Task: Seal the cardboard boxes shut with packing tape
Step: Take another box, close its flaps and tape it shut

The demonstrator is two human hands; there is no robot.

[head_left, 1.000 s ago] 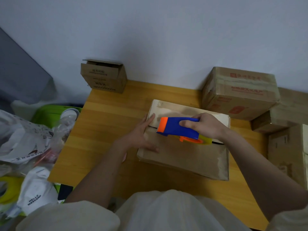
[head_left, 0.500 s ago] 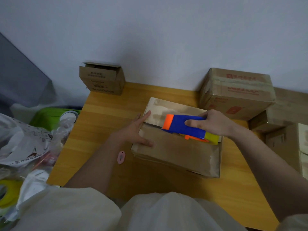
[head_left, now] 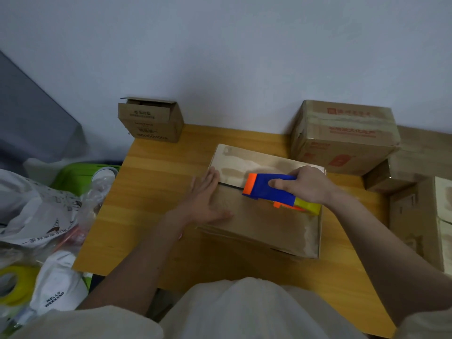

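Note:
A flat cardboard box [head_left: 266, 223] lies on the wooden table [head_left: 151, 192], its two top flaps meeting at a dark seam. My left hand [head_left: 208, 201] rests flat on the box's left end, fingers spread across the seam. My right hand [head_left: 308, 184] grips a blue tape dispenser [head_left: 269, 189] with an orange nose and a yellow rear. The dispenser sits on the seam near the box's middle, nose pointing left.
A small open-topped box [head_left: 151, 121] stands at the table's back left corner. A large taped box [head_left: 342, 135] sits at the back right, with more boxes [head_left: 420, 211] stacked to the right. Plastic bags [head_left: 36, 216] and a yellow tape roll [head_left: 12, 282] lie left of the table.
The dispenser and my right hand have shifted right along the seam. My left hand has slid further onto the box's left end and flattened.

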